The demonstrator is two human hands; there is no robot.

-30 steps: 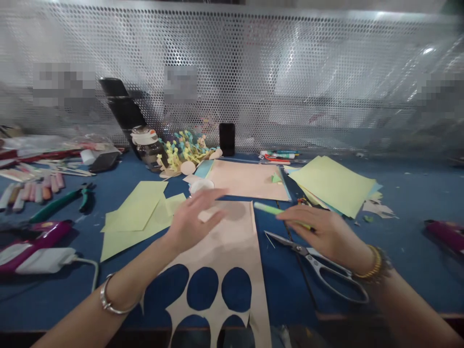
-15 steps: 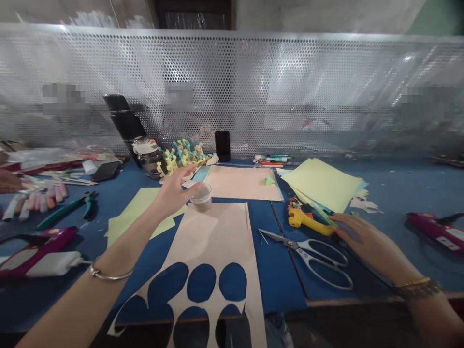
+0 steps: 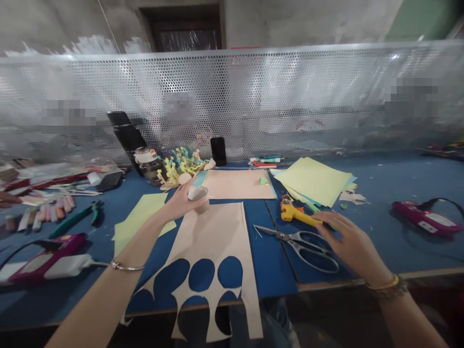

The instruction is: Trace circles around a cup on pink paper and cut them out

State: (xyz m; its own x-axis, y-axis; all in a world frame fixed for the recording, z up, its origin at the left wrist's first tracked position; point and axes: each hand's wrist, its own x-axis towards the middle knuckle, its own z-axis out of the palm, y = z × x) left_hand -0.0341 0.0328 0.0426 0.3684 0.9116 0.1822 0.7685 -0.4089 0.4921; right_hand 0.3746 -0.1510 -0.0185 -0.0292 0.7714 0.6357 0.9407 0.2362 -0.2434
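The left hand (image 3: 183, 204) is raised over a beige paper sheet (image 3: 213, 237) cut with rounded oval holes, its fingers curled around a small pale round cup (image 3: 198, 194), which seems translucent, though it is hard to tell from this view. The right hand (image 3: 351, 241) sits low and spread, its fingertips (image 3: 319, 218) at or just beside the end of a yellow-handled glue gun (image 3: 293, 216). Just beside that hand, a pair of steel scissors (image 3: 306, 249) with looped handles lies flat on the blue table (image 3: 377, 251), blades pointing left.
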